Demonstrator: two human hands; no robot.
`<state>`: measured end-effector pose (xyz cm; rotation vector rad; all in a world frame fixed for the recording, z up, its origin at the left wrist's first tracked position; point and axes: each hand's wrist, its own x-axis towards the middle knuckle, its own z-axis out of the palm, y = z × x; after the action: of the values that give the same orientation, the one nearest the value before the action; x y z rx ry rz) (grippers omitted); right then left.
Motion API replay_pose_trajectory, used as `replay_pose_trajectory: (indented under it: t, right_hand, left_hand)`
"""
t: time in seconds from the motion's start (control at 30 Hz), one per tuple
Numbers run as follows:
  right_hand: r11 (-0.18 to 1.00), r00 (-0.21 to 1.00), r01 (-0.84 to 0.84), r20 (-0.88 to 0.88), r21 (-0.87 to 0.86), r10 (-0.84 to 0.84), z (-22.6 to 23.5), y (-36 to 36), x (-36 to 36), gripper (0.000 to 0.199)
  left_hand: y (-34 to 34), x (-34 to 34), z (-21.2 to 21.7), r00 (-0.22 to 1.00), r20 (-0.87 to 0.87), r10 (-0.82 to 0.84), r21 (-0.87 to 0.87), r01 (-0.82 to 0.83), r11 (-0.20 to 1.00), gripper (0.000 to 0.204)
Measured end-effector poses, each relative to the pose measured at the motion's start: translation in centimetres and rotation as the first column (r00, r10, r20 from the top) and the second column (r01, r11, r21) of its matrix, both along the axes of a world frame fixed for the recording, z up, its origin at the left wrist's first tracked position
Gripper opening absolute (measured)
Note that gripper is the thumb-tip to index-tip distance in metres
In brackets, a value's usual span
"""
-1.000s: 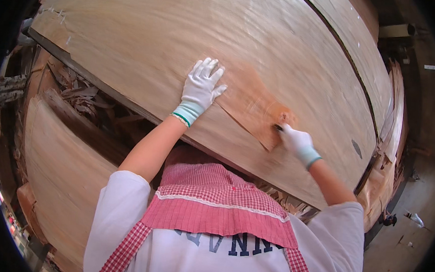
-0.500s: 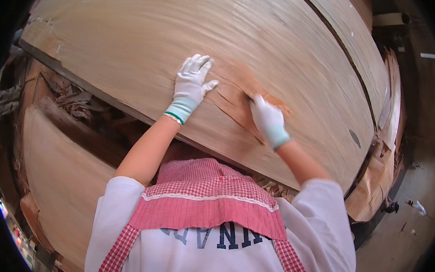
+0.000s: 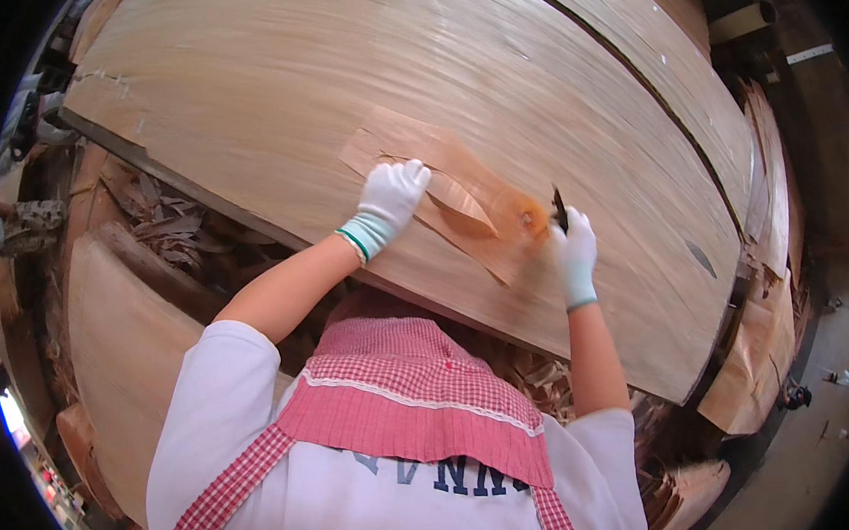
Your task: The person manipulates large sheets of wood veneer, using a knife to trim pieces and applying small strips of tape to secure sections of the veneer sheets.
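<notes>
Since the frame a second back, your right hand [image 3: 574, 257] has slid from the far right end of the patch toward the middle of the frame, and your left hand [image 3: 390, 200] has dropped lower and left, onto the patch itself. That darker patch [image 3: 453, 191] is now partly lifted or loose: a thin flap curls up just right of your left fingers [image 3: 403, 174].

You have the left fingers spread and pressed flat on the patch, gripping nothing. Your right fingers are clenched around a small dark blade [image 3: 559, 211], its tip sticking up above the glove beside the orange knot [image 3: 527, 216] at the patch's right end.

The patch lies at the centre of the frame, on the big pale veneer sheet [image 3: 261, 70] that fills the upper half and covers the table. Scrap veneer [image 3: 169, 225] is heaped under the sheet's near edge at left, and more sheets [image 3: 754, 353] hang at lower right.

By the look of it, you are midway: the patch is placed and held, part of it cut or torn free, but the piece around the knot looks unfinished and the loose flap is not yet pressed down or removed.
</notes>
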<state>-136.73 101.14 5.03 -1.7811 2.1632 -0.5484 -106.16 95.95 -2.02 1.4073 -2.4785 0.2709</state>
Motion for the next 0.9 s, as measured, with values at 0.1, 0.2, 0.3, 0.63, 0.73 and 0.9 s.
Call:
replay_pose_trajectory:
  t: [0.1,0.2,0.3,0.63,0.73,0.9]
  right_hand:
    - [0.977,0.976,-0.148,-0.18,-0.152,0.12,6.0,4.5,3.7,0.018]
    - [0.912,0.943,-0.334,-0.09,-0.24,0.322,10.6,10.2,6.1,0.02]
    - [0.874,0.894,-0.424,0.046,-0.236,0.446,12.8,12.7,8.0,0.026]
    - [0.957,0.714,-0.137,0.695,0.254,-0.082,11.3,14.1,5.5,0.009]
    - [0.889,0.689,-0.06,0.664,0.453,-0.292,11.8,14.8,3.2,0.019]
    - [0.929,0.723,-0.177,0.683,0.324,-0.1,13.9,12.3,9.5,0.019]
  left_hand:
    - [2.3,-0.3,0.2,0.993,0.084,0.084,0.018,-0.086,0.996,0.019]
    - [1.9,-1.9,1.9,0.958,0.251,0.14,0.378,-0.23,0.897,0.017]
    - [1.4,-1.3,1.3,0.936,-0.258,0.24,0.438,-0.108,0.892,0.017]
    - [0.7,3.7,2.0,0.546,-0.734,0.403,0.307,-0.262,0.915,0.025]
    - [3.7,9.8,1.7,0.125,-0.909,0.398,0.353,-0.281,0.892,0.029]
    - [14.1,27.3,4.6,-0.09,-0.807,0.584,0.554,-0.461,0.694,0.013]
